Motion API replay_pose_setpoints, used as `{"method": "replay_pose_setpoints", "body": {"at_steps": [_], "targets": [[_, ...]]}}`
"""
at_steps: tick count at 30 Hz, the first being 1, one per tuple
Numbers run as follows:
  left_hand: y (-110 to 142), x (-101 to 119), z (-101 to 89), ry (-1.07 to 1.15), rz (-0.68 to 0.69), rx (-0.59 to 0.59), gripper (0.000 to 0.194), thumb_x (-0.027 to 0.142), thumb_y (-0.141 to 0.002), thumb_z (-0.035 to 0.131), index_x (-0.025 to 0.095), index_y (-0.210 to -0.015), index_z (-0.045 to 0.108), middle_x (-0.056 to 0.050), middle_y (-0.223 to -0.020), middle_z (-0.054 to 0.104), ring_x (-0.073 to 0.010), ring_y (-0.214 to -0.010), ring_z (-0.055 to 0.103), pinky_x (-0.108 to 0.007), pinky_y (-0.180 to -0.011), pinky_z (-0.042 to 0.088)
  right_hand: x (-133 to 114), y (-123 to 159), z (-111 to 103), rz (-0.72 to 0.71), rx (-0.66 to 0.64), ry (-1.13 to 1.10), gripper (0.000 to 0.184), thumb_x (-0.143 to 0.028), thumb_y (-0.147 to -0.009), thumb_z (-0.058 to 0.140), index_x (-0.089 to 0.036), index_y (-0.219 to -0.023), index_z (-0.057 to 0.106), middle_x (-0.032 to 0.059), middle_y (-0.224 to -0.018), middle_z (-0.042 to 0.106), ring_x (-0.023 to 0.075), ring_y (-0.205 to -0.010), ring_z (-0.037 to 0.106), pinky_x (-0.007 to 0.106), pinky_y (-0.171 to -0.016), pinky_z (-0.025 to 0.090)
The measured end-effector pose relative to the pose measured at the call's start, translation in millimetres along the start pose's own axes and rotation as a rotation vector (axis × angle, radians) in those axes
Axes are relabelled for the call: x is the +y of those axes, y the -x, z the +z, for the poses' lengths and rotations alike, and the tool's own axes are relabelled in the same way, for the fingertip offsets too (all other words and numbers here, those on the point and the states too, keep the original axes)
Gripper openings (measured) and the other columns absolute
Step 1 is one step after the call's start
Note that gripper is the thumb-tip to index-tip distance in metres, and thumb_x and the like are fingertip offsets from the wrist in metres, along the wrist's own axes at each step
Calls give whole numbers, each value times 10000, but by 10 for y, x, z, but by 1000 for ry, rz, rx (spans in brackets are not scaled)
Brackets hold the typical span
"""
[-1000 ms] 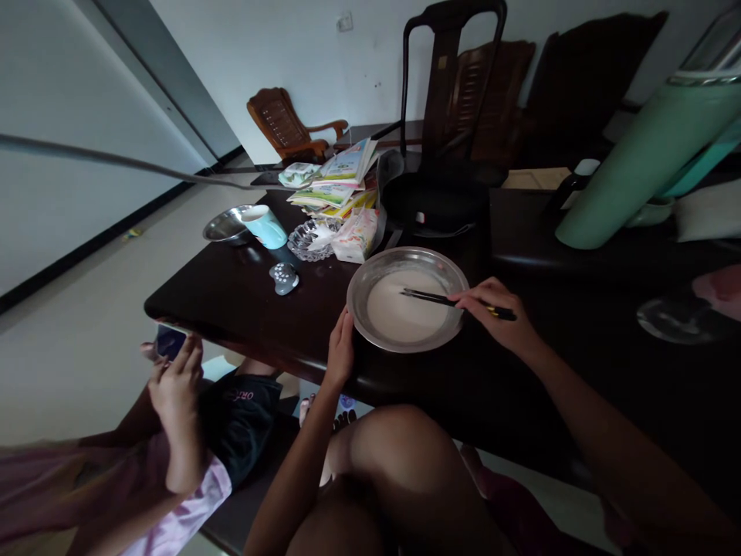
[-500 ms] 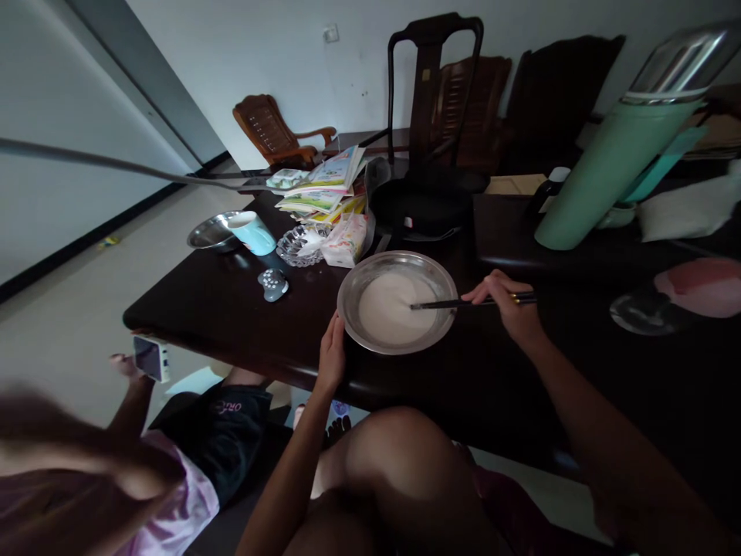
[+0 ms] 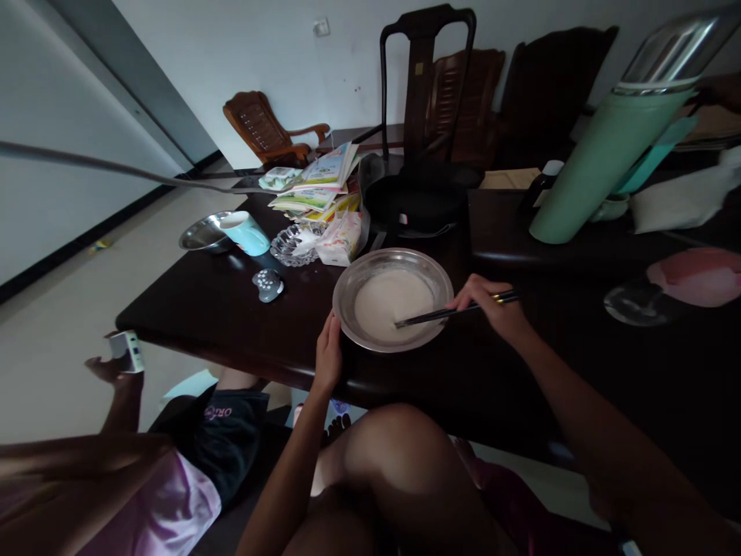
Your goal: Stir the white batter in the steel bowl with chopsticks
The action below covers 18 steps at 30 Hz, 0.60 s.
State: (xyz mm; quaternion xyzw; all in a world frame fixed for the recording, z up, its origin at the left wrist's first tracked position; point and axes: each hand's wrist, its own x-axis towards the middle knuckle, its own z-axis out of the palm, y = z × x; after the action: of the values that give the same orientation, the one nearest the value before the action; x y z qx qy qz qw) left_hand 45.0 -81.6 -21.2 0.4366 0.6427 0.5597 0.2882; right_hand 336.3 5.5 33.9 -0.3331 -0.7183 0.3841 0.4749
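Bare forearms (image 3: 298, 455), rounded bare knee (image 3: 402, 444)

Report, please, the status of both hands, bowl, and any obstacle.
Left hand against side of metal bowl. Right hand gripping black chopsticks, tips in pale liquid. Floral packet close beyond bowl, not between hands.

The bowl (image 3: 345, 297) hides its base; another person (image 3: 167, 486) is cropped.

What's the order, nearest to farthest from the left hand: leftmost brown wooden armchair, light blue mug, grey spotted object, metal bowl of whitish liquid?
1. Bowl of whitish liquid, against the left hand.
2. Grey spotted object, left of the bowl.
3. Light blue mug, beyond that.
4. Armchair, far background.
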Motion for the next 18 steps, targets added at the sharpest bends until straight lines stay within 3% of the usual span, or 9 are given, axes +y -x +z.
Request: {"method": "replay_pose_setpoints", "body": {"at_steps": [3,5,9,12,15,18], "targets": [[-3,1,-2,-5,2,10,516,477,-961,443,149,-1321,612,-87,-1414,573,-246,-1376,449,-366,-1180,270,14,13,88,-93,-147,126,218,-399,-908,599,-285,-813,760,3,-889,786,203,-788,592,380,-762,475],[-2,10,-1,-5,-2,12,512,482,-959,448,157,-1316,617,-84,-1408,579,-248,-1375,450,-368,-1180,271,26,4,74,-123,-76,195,170,-385,-891,626,-294,-848,764,3,-896,786,206,-779,575,388,-754,469],[9,39,3,14,-10,-7,519,489,-961,443,166,-1335,603,-81,-1429,560,-245,-1386,435,-375,-1187,255,25,-24,-63,-45,153,89,426,-441,-955,507,-257,-620,696,21,-683,744,200,-702,589,396,-750,464],[13,41,3,7,-7,-7,521,496,-961,441,169,-1332,605,-78,-1427,562,-243,-1387,433,-373,-1187,253,16,-13,-35,-30,35,35,441,-449,-963,488,-257,-628,703,18,-694,749,198,-724,612,387,-755,471],[9,23,1,1,-13,10,513,495,-956,447,175,-1319,617,-74,-1413,576,-249,-1381,439,-379,-1185,259,30,4,66,-121,-125,151,216,-395,-913,597,-288,-810,754,-3,-886,786,197,-782,592,380,-758,475],[5,14,3,12,-23,9,506,496,-955,446,185,-1315,620,-67,-1412,577,-254,-1379,441,-386,-1183,263,49,-3,47,-162,-45,235,160,-364,-895,623,-291,-834,752,-5,-923,787,199,-772,577,388,-745,469]]}}
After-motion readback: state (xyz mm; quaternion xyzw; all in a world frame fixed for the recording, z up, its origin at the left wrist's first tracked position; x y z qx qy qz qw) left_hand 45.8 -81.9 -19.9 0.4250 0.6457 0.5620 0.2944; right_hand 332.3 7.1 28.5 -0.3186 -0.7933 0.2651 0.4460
